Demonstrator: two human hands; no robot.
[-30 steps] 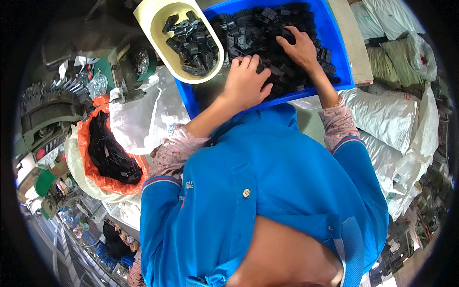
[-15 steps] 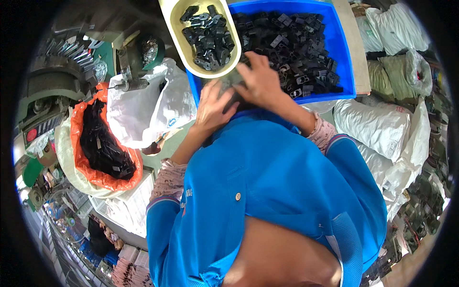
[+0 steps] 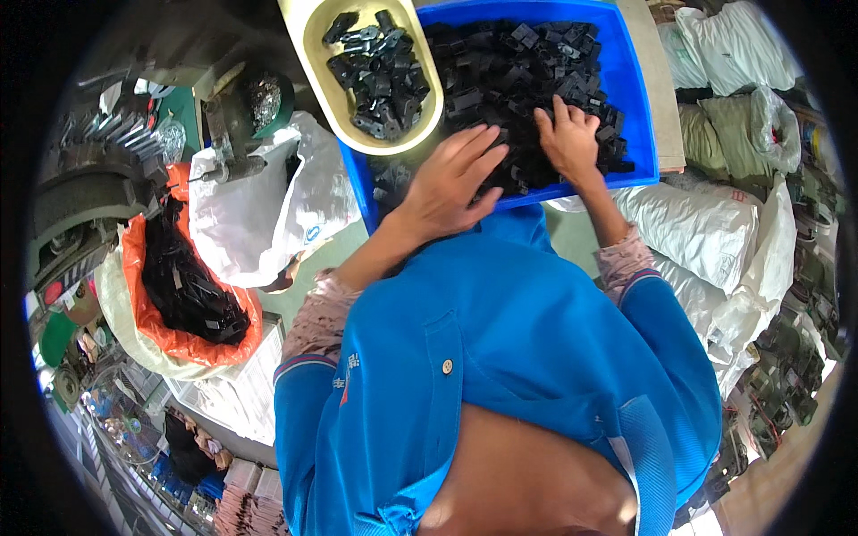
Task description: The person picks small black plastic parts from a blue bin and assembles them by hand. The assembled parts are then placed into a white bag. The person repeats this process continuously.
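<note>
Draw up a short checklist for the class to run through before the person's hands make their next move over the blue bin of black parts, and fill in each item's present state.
1. Left hand in view, fingers spread over the black parts: ok.
2. Right hand resting on the parts near the front wall of the blue bin: ok.
3. Whether either hand actually grips a part: cannot tell, the palms face down and hide it.
4. Yellow oval tray within reach, overlapping the bin's left corner and holding black parts: ok.
5. Bin stocked with parts: ok.
6. Orange-lined bag of black pieces open at the person's left: ok.
</note>
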